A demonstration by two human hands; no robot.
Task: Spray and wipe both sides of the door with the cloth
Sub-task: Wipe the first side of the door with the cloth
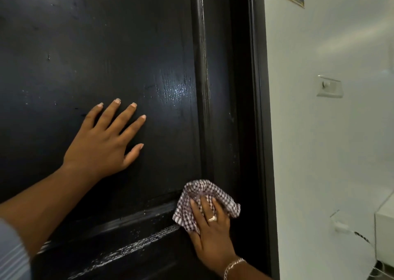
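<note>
Door: the glossy black panelled wooden door [119, 51] fills most of my view; it stands upright, long axis vertical, its painted face turned toward me.
Cloth: the purple-and-white checked cotton cloth [204, 196] is bunched against the door at the lower right corner of the recessed panel, where the horizontal moulding meets the vertical one.
Right hand: my right hand [210, 230] presses the cloth to the door — fingers laid over it and only slightly curled, pinning rather than pinching.
Left hand: my left hand [102, 143] lies flat on the door panel, up and left of the cloth, fingers spread and holding nothing.
Spray: white droplets streak the rail below the moulding, left of the cloth, and a wet sheen shows on the panel above it.
Progress: I judge this face sprayed and partly wiped — the streaked lower rail remains, and I cannot see the far side, so I take it as still to do.
Sprayer: not in view.
</note>
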